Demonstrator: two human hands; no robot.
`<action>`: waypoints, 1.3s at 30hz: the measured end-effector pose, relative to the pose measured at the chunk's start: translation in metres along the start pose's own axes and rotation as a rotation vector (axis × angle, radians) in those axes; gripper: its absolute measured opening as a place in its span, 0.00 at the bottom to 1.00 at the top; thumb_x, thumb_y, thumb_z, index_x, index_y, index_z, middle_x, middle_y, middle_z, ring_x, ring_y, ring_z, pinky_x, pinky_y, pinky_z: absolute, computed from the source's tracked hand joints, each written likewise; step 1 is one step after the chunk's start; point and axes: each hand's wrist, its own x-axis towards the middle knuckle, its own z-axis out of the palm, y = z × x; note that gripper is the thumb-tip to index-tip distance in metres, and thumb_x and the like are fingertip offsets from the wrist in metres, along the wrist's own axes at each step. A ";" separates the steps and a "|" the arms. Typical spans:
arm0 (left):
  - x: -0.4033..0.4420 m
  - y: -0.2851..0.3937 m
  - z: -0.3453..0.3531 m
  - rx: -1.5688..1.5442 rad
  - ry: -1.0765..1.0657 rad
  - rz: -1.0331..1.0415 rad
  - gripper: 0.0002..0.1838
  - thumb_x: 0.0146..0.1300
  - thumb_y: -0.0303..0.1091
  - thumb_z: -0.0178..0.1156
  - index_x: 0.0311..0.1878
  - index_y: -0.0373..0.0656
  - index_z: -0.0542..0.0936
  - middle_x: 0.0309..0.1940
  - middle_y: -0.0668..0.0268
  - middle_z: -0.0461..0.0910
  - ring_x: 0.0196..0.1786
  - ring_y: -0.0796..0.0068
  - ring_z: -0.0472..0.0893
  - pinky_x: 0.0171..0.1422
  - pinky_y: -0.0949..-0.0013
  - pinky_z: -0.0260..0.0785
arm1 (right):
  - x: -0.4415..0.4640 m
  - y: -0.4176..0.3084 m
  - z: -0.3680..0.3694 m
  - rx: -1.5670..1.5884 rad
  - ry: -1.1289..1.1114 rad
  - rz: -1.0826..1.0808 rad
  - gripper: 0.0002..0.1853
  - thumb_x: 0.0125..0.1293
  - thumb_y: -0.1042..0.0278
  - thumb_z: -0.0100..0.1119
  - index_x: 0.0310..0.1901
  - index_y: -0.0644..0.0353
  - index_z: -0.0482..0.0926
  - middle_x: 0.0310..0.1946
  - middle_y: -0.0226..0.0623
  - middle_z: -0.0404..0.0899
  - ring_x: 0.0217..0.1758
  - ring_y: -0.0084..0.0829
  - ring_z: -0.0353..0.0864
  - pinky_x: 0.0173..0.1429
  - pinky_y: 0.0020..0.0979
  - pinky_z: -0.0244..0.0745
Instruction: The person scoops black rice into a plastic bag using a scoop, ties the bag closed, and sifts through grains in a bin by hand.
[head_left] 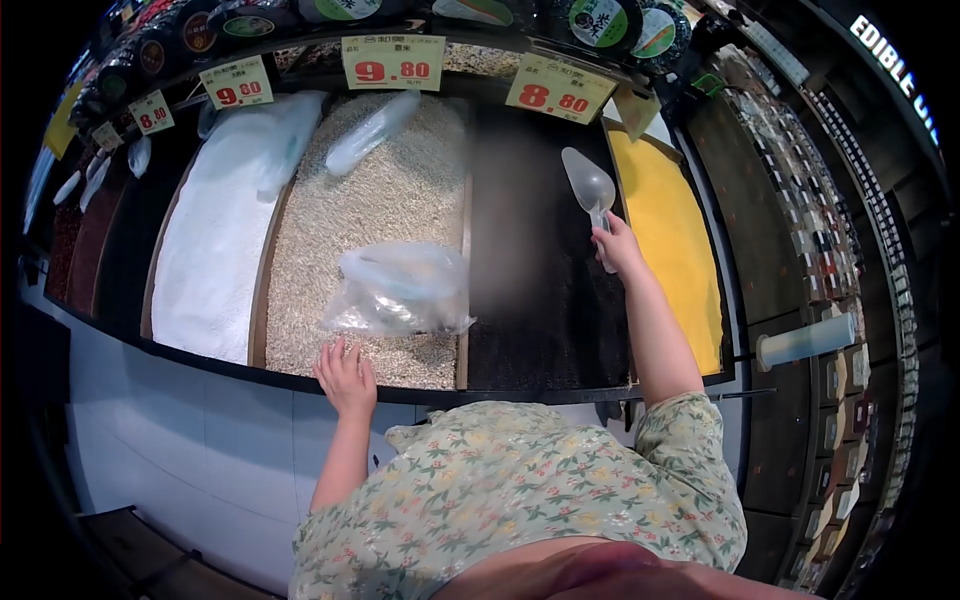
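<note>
A clear plastic scoop (590,182) is in my right hand (620,243), its handle between the fingers. It is over the bin of black grain (550,340), beside the yellow grain (670,240); I cannot tell whether it touches the black grain. My left hand (345,378), fingers apart and holding nothing, is at the front edge of the bin of pale beige grain (300,290). Just beyond those fingertips a crumpled clear plastic bag (400,290) lies on the pale grain. Farther back in the same bin rests another clear plastic item (373,132), possibly a bagged scoop.
White grain or powder (210,240) fills the bin on the left, with clear plastic (290,145) on it. Price signs (393,63) and round packages (600,20) line the back. A plastic bag roll (806,340) juts out at right, near shelves. A blurred patch covers part of the black grain.
</note>
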 end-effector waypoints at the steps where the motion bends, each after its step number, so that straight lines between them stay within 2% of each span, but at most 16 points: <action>1: 0.001 0.002 0.000 -0.004 -0.027 -0.028 0.18 0.58 0.38 0.58 0.52 0.49 0.78 0.61 0.61 0.69 0.68 0.52 0.61 0.71 0.41 0.44 | 0.012 -0.005 0.003 -0.083 -0.008 -0.012 0.31 0.63 0.69 0.58 0.68 0.58 0.61 0.33 0.36 0.79 0.23 0.26 0.77 0.26 0.29 0.74; 9: 0.005 0.008 -0.006 0.007 -0.080 -0.100 0.18 0.55 0.39 0.58 0.50 0.49 0.78 0.60 0.62 0.69 0.69 0.52 0.60 0.72 0.39 0.42 | 0.110 -0.035 0.034 -0.257 0.045 0.072 0.26 0.63 0.68 0.56 0.64 0.60 0.66 0.28 0.36 0.78 0.21 0.29 0.77 0.27 0.32 0.75; 11: 0.008 0.010 -0.011 -0.011 -0.118 -0.113 0.18 0.54 0.39 0.58 0.49 0.49 0.79 0.60 0.61 0.69 0.69 0.51 0.59 0.72 0.39 0.42 | 0.130 -0.044 0.043 -0.188 0.033 0.133 0.30 0.63 0.69 0.58 0.67 0.60 0.62 0.31 0.39 0.78 0.25 0.29 0.76 0.26 0.31 0.75; 15: 0.011 0.012 -0.012 -0.020 -0.130 -0.130 0.18 0.53 0.38 0.59 0.49 0.49 0.79 0.60 0.60 0.69 0.69 0.50 0.59 0.72 0.39 0.41 | 0.158 -0.061 0.064 -0.066 -0.010 0.168 0.27 0.65 0.70 0.55 0.65 0.62 0.64 0.32 0.40 0.78 0.25 0.31 0.76 0.28 0.33 0.74; 17: 0.010 0.012 -0.011 -0.013 -0.123 -0.127 0.17 0.53 0.38 0.59 0.47 0.49 0.80 0.60 0.61 0.69 0.69 0.50 0.59 0.72 0.40 0.41 | 0.175 -0.058 0.075 -0.045 -0.001 0.133 0.24 0.65 0.69 0.54 0.62 0.63 0.67 0.34 0.41 0.78 0.25 0.32 0.76 0.29 0.33 0.73; 21: 0.010 0.012 -0.010 -0.022 -0.125 -0.129 0.16 0.52 0.38 0.59 0.47 0.50 0.80 0.61 0.61 0.69 0.69 0.50 0.60 0.71 0.40 0.42 | 0.182 -0.077 0.088 -0.193 -0.106 0.163 0.19 0.65 0.68 0.54 0.56 0.65 0.70 0.31 0.40 0.76 0.24 0.32 0.76 0.28 0.32 0.73; 23: 0.010 0.012 -0.010 -0.020 -0.137 -0.130 0.16 0.52 0.37 0.60 0.46 0.51 0.80 0.61 0.61 0.69 0.69 0.50 0.61 0.71 0.39 0.43 | 0.193 -0.074 0.096 -0.264 -0.084 0.122 0.12 0.63 0.69 0.55 0.47 0.65 0.74 0.28 0.40 0.77 0.27 0.35 0.79 0.29 0.37 0.76; 26: 0.013 0.013 -0.012 -0.013 -0.138 -0.127 0.16 0.52 0.37 0.60 0.46 0.51 0.80 0.61 0.61 0.69 0.69 0.49 0.61 0.70 0.38 0.43 | 0.206 -0.081 0.103 -0.290 -0.129 0.152 0.15 0.65 0.68 0.54 0.51 0.65 0.72 0.27 0.38 0.76 0.23 0.32 0.76 0.27 0.33 0.73; 30: 0.013 0.015 -0.012 -0.013 -0.148 -0.129 0.16 0.52 0.37 0.60 0.46 0.51 0.80 0.60 0.61 0.69 0.69 0.48 0.60 0.70 0.38 0.43 | 0.230 -0.075 0.112 -0.404 -0.159 0.123 0.14 0.64 0.67 0.55 0.48 0.66 0.73 0.26 0.38 0.76 0.23 0.33 0.77 0.27 0.33 0.74; 32: 0.012 0.014 -0.012 -0.005 -0.153 -0.126 0.16 0.52 0.37 0.60 0.46 0.51 0.80 0.61 0.61 0.69 0.69 0.48 0.60 0.70 0.37 0.44 | 0.245 -0.067 0.118 -0.563 -0.120 0.047 0.12 0.62 0.65 0.57 0.33 0.69 0.79 0.25 0.46 0.81 0.27 0.42 0.83 0.32 0.37 0.78; 36: 0.011 0.013 -0.011 0.010 -0.160 -0.117 0.16 0.52 0.37 0.60 0.47 0.51 0.80 0.61 0.60 0.69 0.69 0.47 0.60 0.69 0.37 0.44 | 0.235 -0.088 0.116 -0.667 -0.148 0.014 0.13 0.62 0.63 0.57 0.32 0.68 0.79 0.25 0.47 0.81 0.29 0.41 0.85 0.33 0.37 0.78; 39: 0.010 0.012 -0.011 -0.002 -0.152 -0.116 0.16 0.52 0.37 0.60 0.46 0.51 0.80 0.62 0.60 0.69 0.68 0.47 0.60 0.69 0.38 0.45 | 0.223 -0.094 0.109 -0.665 -0.167 0.021 0.13 0.62 0.63 0.56 0.35 0.68 0.79 0.25 0.45 0.81 0.27 0.40 0.84 0.33 0.37 0.78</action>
